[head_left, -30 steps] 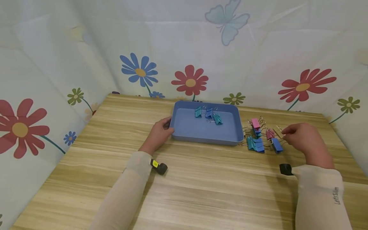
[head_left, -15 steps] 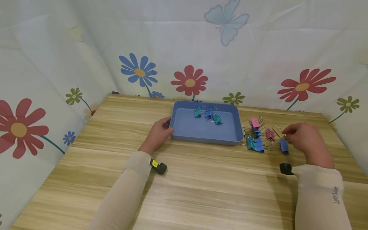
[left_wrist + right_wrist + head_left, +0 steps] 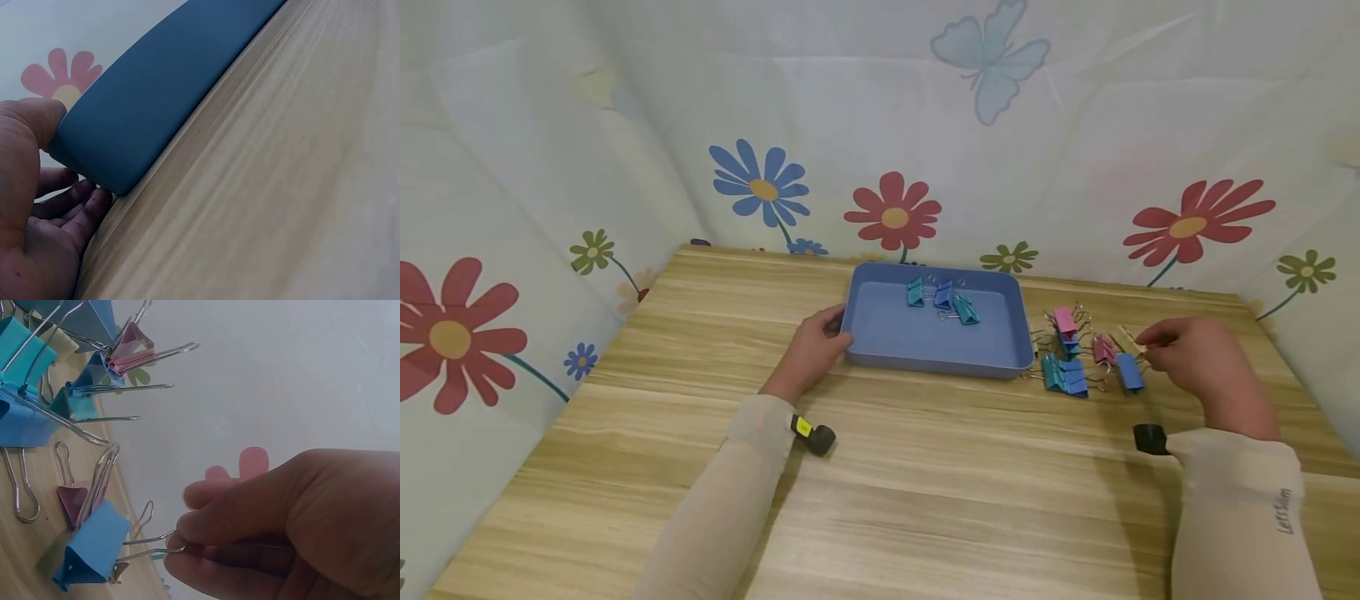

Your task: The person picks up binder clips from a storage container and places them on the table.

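Note:
My left hand (image 3: 808,350) holds the left side of a blue rectangular tray (image 3: 936,365). In the left wrist view the thumb is at the rim, and the fingers (image 3: 90,212) touch the tray's lower corner. A blue binder clip (image 3: 97,544) hangs from my right hand (image 3: 1198,358), pinched by its wire handle between thumb and fingertips. It is raised in front of a pink binder clip (image 3: 1103,349) and a yellow binder clip (image 3: 1125,340). Inside the tray lie a blue clip (image 3: 943,293) and two teal clips (image 3: 966,310) near the back wall.
Right of the tray, several binder clips are heaped, among them a pink one (image 3: 1064,322) on top and a teal one (image 3: 1055,374) beside a blue one (image 3: 1076,378). A flowered curtain (image 3: 820,100) rises behind the wooden table (image 3: 940,483).
The pinched blue clip has swung right and then back left below my right fingertips. My right hand has shifted very slightly right. My left hand and the tray stay nearly still.

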The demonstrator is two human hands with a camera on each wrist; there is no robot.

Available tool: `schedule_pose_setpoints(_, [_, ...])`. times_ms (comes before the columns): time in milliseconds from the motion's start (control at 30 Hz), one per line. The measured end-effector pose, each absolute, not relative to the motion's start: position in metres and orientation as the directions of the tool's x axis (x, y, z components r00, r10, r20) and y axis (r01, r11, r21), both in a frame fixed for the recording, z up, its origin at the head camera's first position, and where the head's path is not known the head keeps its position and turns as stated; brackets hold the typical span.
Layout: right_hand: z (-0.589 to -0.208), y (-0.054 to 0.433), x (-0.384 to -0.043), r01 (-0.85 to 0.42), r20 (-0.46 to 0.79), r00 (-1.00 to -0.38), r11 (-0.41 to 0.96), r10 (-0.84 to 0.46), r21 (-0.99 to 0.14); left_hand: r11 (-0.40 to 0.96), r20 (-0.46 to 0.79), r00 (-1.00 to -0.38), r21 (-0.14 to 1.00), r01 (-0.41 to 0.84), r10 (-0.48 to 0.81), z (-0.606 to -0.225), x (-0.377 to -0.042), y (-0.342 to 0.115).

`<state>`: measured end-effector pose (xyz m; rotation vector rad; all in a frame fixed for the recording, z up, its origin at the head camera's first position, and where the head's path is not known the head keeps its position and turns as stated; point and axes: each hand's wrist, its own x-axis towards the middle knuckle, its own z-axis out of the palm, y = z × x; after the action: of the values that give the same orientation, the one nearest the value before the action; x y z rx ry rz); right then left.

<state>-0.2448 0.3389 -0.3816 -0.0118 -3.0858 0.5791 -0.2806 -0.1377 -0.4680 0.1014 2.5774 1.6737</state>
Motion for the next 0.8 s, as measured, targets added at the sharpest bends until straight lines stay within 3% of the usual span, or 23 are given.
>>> schedule_pose_setpoints(800, [-0.3801,0.3354,-0.2454,-0.006,-0.05,-0.998,0.937,-0.025,-0.348,0.395,-0.017,-0.995,0.919,0.023,0.097,-0.4696,-0.2806,-0.1387])
